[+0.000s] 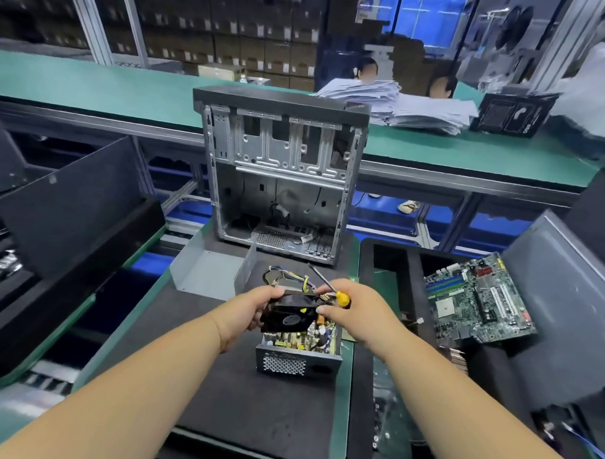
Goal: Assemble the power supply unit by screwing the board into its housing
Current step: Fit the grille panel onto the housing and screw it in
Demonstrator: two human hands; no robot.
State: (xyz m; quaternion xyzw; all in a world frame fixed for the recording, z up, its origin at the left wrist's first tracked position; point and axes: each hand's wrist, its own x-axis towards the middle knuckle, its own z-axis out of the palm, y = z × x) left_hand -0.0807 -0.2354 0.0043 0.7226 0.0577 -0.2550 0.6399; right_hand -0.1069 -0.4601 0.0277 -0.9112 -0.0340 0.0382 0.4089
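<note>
Left hand (248, 308) grips the black fan (289, 314) above the housing (298, 361); right hand (351, 311) holds fan and screwdriver (330, 288).

**Bare Arms, Bare Hands**

Two forearms come into the head view from the bottom edge, one from the lower left corner and one from the lower right. Both are uncovered along all the length that shows: no sleeve or cuff reaches into the frame. The left hand (248, 311) and the right hand (351, 310) wear no gloves. No watch, strap, band or ring shows on either wrist or on the fingers that can be seen. Nails look short and plain.
</note>
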